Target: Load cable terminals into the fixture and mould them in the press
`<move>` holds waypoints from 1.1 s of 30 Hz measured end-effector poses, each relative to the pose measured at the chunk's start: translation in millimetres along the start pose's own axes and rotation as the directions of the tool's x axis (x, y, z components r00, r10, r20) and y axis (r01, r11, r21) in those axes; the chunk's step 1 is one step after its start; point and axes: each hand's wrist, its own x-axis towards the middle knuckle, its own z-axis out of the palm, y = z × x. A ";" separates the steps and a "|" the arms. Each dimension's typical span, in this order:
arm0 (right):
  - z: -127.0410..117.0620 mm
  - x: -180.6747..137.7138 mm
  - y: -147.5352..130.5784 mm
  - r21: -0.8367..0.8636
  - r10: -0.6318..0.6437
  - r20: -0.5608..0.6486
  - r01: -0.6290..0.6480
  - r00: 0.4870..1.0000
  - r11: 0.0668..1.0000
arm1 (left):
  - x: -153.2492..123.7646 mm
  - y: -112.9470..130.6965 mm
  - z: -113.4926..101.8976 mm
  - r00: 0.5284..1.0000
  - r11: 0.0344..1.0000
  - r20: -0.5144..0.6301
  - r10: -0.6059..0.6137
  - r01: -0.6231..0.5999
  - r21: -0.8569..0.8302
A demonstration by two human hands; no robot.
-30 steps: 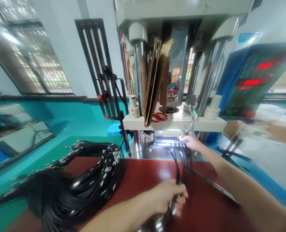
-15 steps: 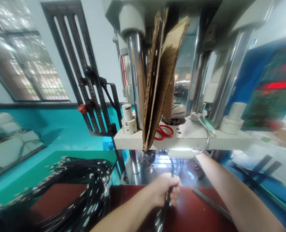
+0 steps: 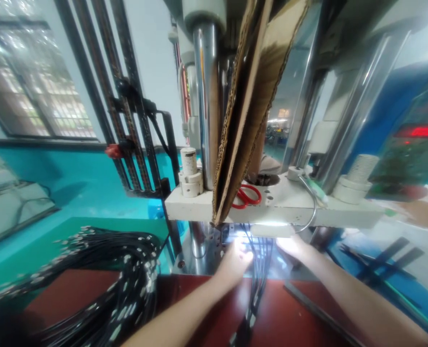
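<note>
A bundle of thin black cables (image 3: 258, 277) runs from under the press plate down over the red-brown tabletop, its strands fanned out at the top. My left hand (image 3: 238, 256) is beside the bundle on its left, at the lit gap of the press. Glare and blur wash out its fingers, so their grip is unclear. On the other side, my right hand (image 3: 290, 246) reaches in below the white lamp bar (image 3: 274, 231). Its fingers are hidden by the bar and bright light. Both hands are above the metal press bed (image 3: 272, 264).
Red-handled scissors (image 3: 249, 196) and upright cardboard sheets (image 3: 246, 120) rest on the white press plate (image 3: 192, 209). A large coil of black cables (image 3: 134, 270) with pale ends lies at left. A dark bar (image 3: 315, 308) lies at right on the red-brown tabletop (image 3: 282, 318).
My left hand has let go of the cable bundle and moved up and left to the press gap. The bundle now hangs spread out. The head view has shifted closer.
</note>
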 end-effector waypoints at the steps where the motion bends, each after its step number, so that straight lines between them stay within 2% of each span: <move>1: 5.0 -7.7 -2.2 -0.027 -0.050 -0.015 0.049 0.999 0.998 | 6.7 3.5 -5.2 0.982 0.980 -0.061 0.181 -0.176 0.089; 2: 9.7 -15.1 -4.7 -0.057 -0.099 -0.034 0.097 0.994 0.994 | 13.6 6.4 -10.0 0.937 0.927 -0.037 0.346 -0.336 0.169; 4: 18.1 -26.2 -10.1 -0.119 -0.173 -0.083 0.163 0.981 0.979 | 27.4 9.2 -17.5 0.804 0.757 0.150 0.576 -0.593 0.274; 6: 24.8 -30.7 -13.6 -0.181 -0.212 -0.135 0.186 0.968 0.966 | 40.2 7.8 -23.3 0.665 0.577 0.337 0.666 -0.746 0.333; 7: 27.6 -30.6 -13.9 -0.211 -0.225 -0.157 0.190 0.962 0.959 | 45.7 5.8 -26.6 0.617 0.504 0.392 0.682 -0.785 0.359; 9: 32.0 -27.9 -11.2 -0.267 -0.249 -0.193 0.194 0.949 0.944 | 54.1 -0.2 -34.9 0.577 0.402 0.476 0.664 -0.812 0.423; 13: 35.9 -23.7 -0.2 -0.349 -0.297 -0.226 0.208 0.928 0.914 | 57.6 -14.3 -54.0 0.601 0.198 0.672 0.433 -0.790 0.580; 15: 35.8 -24.1 3.0 -0.369 -0.307 -0.222 0.211 0.926 0.905 | 54.1 -19.6 -58.4 0.628 0.106 0.688 0.364 -0.762 0.639; 17: 35.1 -25.0 3.6 -0.382 -0.305 -0.218 0.206 0.927 0.901 | 49.9 -22.7 -58.0 0.660 0.069 0.660 0.358 -0.724 0.686; 25: 34.8 -23.8 1.3 -0.401 -0.297 -0.203 0.197 0.933 0.895 | 49.3 -29.6 -41.5 0.734 0.145 0.540 0.412 -0.638 0.757; 27: 34.4 -23.7 0.4 -0.401 -0.288 -0.205 0.188 0.936 0.896 | 51.3 -26.1 -35.3 0.740 0.167 0.515 0.432 -0.627 0.761; 29: 33.9 -24.0 -0.8 -0.401 -0.277 -0.208 0.177 0.938 0.899 | 53.5 -16.5 -27.5 0.724 0.194 0.523 0.450 -0.651 0.734; 33: 33.4 -24.6 -2.5 -0.394 -0.254 -0.206 0.157 0.945 0.906 | 58.6 11.5 -9.8 0.665 0.245 0.629 0.404 -0.741 0.626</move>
